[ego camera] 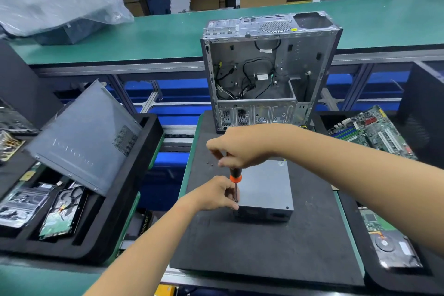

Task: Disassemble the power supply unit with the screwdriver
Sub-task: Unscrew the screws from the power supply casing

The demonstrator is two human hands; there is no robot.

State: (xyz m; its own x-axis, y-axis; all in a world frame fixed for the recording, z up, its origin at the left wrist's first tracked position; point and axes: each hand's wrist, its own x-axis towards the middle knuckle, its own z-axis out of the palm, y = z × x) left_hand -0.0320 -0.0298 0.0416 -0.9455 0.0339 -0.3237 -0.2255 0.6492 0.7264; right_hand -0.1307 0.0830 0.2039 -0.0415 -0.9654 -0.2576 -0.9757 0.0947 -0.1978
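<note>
Power supply unit point(266, 187), a rigid and probably heavy metal box, lies flat on the black mat point(264, 247) on the bench. Right hand point(240, 146) grips the screwdriver point(235, 175) handle; left hand point(216, 196) pinches the shaft at the near-left corner (best steadied by its flat sides).

In front of me a black foam mat point(264, 247) covers the green tabletop point(189, 175). On the mat lies the grey power supply unit point(266, 187), with two tiny screws point(209, 164) loose to its left. At the far edge stands an open computer case point(266, 69), stripped to cables.
</note>
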